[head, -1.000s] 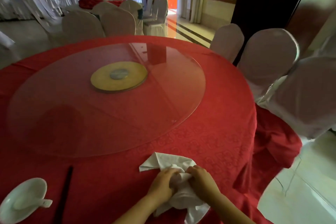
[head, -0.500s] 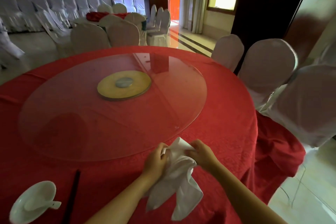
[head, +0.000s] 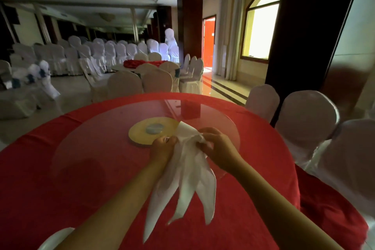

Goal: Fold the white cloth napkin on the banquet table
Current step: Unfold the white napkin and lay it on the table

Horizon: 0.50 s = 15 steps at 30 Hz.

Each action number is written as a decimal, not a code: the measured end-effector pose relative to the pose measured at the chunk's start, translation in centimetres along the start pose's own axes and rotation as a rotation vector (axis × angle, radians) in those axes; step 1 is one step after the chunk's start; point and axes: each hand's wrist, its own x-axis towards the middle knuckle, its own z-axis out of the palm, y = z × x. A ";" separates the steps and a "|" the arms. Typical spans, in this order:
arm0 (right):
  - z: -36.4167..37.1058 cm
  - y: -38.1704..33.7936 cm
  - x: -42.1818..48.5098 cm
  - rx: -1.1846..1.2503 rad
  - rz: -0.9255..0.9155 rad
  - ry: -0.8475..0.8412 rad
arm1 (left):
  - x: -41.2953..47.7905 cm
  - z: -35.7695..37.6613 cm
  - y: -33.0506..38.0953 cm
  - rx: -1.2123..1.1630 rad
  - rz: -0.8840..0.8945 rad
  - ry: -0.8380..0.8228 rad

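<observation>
Dish [head: 57,236] of white ware shows at the near left edge of the red-clothed bench [head: 50,189]. The left hand [head: 163,148] has its fingers curled, pinching the gathered top of the white napkin [head: 186,180], which is held up over the near middle of the bench. The cloth is bunched tight between both hands, one rolled corner poking up above them, and three long pointed tails hang down, soft and creased. The right hand [head: 220,151] pinches the same bunch from the other side with thumb and curled fingers. White-covered chairs [head: 306,122] stand along the bench's right edge
</observation>
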 end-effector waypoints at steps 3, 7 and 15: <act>-1.1 -1.8 2.0 -0.022 0.023 0.217 | -0.1 -1.4 2.1 0.156 0.099 0.111; -1.5 -4.4 4.5 -0.022 0.022 0.241 | -1.5 -2.7 5.4 0.267 0.318 0.212; -1.1 -6.1 7.4 0.158 0.083 0.154 | -3.8 -7.8 5.9 0.393 0.436 0.116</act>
